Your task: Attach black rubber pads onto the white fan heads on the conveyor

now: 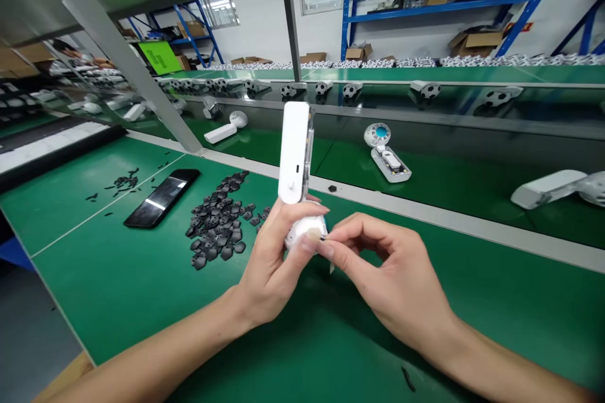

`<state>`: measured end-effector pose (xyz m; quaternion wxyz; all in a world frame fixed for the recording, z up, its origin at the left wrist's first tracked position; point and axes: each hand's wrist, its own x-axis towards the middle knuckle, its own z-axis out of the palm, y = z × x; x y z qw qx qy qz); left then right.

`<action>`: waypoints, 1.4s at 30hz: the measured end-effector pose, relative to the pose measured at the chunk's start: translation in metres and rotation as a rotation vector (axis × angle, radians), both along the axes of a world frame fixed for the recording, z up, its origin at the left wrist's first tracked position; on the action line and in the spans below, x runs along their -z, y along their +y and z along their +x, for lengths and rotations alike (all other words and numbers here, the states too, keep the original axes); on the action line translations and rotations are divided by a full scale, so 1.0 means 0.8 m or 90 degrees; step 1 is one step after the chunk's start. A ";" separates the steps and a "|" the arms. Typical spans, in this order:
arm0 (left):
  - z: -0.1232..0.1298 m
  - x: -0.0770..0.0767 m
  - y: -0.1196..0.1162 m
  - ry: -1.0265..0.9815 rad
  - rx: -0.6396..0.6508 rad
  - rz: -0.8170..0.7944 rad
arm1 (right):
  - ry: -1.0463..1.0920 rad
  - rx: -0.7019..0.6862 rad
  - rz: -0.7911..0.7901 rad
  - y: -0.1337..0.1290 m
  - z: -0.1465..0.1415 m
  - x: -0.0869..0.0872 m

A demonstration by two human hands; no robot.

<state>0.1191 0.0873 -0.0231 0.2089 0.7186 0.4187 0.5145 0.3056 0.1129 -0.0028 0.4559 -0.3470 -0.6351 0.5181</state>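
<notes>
While I look down on the green table (pixel 472 308), I've got the right hand (pixel 399 271) pinching, the left hand (pixel 270 261) clasping a white device (pixel 293 148) by its rounded lower end, body near upright above the tabletop. Heap of black pieces (pixel 220 227) off left. Tiny dark bit (pixel 323 238) between right thumb and forefinger, at the device's rounded end.
</notes>
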 end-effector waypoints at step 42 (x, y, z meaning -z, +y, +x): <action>-0.019 -0.041 0.023 -0.448 0.236 -0.386 | -0.775 -0.161 0.765 0.069 0.015 0.037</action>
